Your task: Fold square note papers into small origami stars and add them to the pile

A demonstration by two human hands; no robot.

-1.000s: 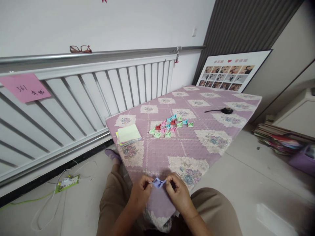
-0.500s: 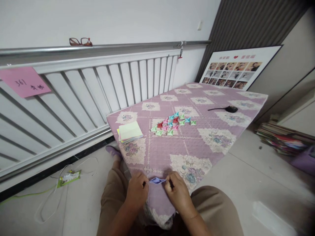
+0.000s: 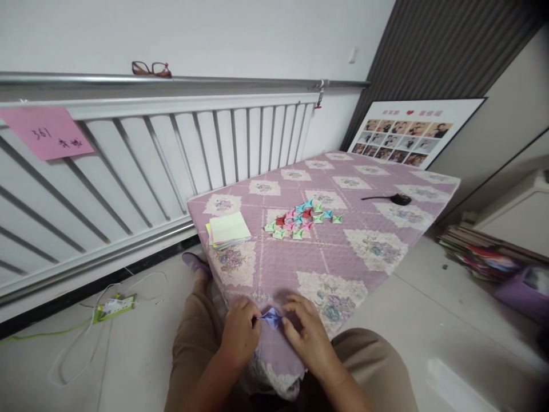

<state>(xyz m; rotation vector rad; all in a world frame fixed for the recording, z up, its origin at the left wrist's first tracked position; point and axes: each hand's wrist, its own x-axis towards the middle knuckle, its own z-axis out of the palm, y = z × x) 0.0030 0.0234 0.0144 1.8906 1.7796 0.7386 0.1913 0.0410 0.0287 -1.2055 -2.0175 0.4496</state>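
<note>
Close to the table's near edge, a small folded piece of blue-violet origami paper (image 3: pixel 271 317) lies between my two hands, its middle puffed out into a peaked shape. My left hand (image 3: pixel 241 331) pinches its left tip between thumb and fingers. Around the right tip, the thumb and fingers of my right hand (image 3: pixel 309 333) are spread apart; whether they touch the paper I cannot tell. Farther up the cloth stand several small folded paper pieces (image 3: pixel 307 213) in green, pink, red and blue. A stack of square paper sheets (image 3: pixel 230 228), pale yellow on top, lies left of them.
A floral purple tablecloth (image 3: pixel 287 269) covers the table, with a black object with a thin cord (image 3: pixel 400 198) at the right. The white radiator (image 3: pixel 223 143) runs along its left side. A power strip (image 3: pixel 115 308) with cables lies on the floor; books (image 3: pixel 476 249) are piled at right.
My right hand has loosened its pinch and its fingers have spread. The blue-violet paper has gone from a flat, narrow opening to a fuller peaked shape. The view has shifted slightly.
</note>
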